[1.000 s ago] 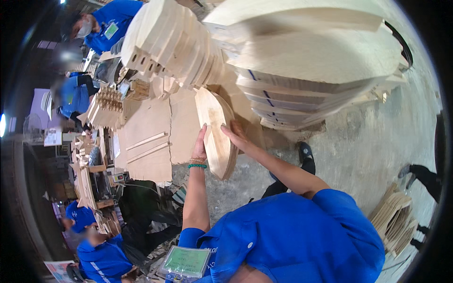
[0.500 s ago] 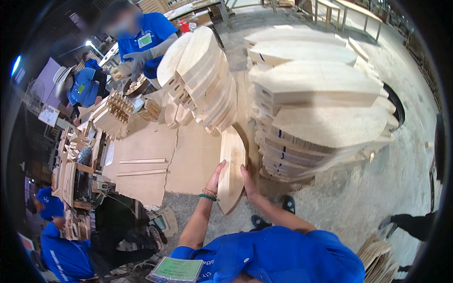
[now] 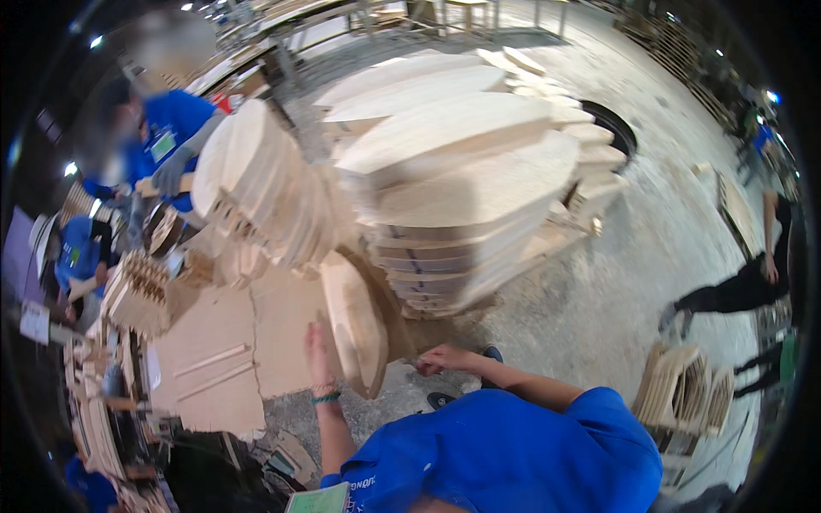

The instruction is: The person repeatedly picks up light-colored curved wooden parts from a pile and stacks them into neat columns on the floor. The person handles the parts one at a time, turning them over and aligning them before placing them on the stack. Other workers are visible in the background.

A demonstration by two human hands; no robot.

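Observation:
A pale wooden board (image 3: 353, 325) with curved, pointed ends lies near the cardboard-covered table's front edge, its near tip over the edge. My left hand (image 3: 318, 355), slightly blurred, is just left of the board with its fingers stretched out and holds nothing. To the board's right, and apart from it, my right hand (image 3: 443, 359) has its fingers curled in, with nothing visible in them. Beyond the board stands a leaning stack of similar slotted boards (image 3: 261, 184). A larger stack of broad curved boards (image 3: 475, 184) rises to the right.
Two thin wooden strips (image 3: 214, 369) lie on the cardboard (image 3: 282, 321) at left. A co-worker in blue (image 3: 175, 128) handles a wooden piece beyond the slotted stack. Curved frames (image 3: 684, 389) are piled on the right, near a person in dark trousers (image 3: 727, 286).
Both hands have let go of the board and moved apart from it, the right one to the right. The view has swung right, so the stacks appear further left.

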